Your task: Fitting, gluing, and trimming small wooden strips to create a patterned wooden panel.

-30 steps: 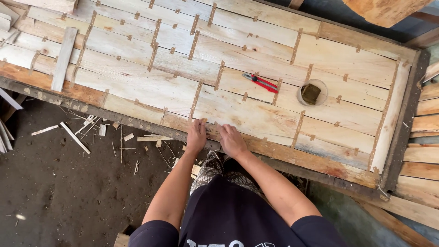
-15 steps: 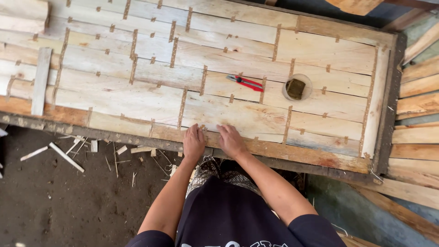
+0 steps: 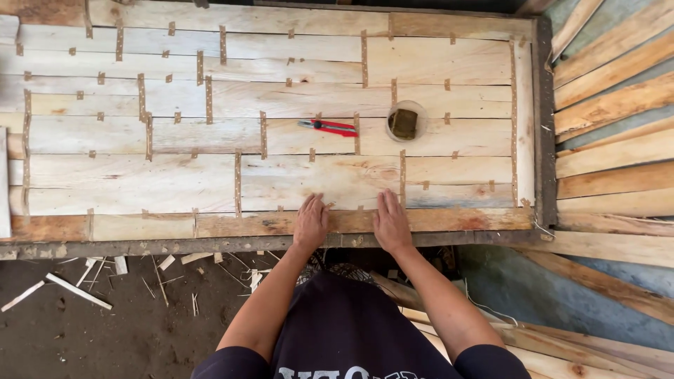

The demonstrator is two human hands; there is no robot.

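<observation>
The hands have slid rightward along the near edge — the left hand [image 3: 310, 223] and right hand [image 3: 390, 222] now lie flat, fingers together, pressing the taped veneer sheet [image 3: 210, 175] down; red cutter [image 3: 330, 127] and small bowl [image 3: 406, 121] wait beyond — within reach.

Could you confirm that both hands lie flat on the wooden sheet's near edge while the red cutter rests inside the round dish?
Not quite. In the head view the red cutter lies on the wooden sheet, left of the round dish. Both the left hand and right hand do lie flat.
</observation>
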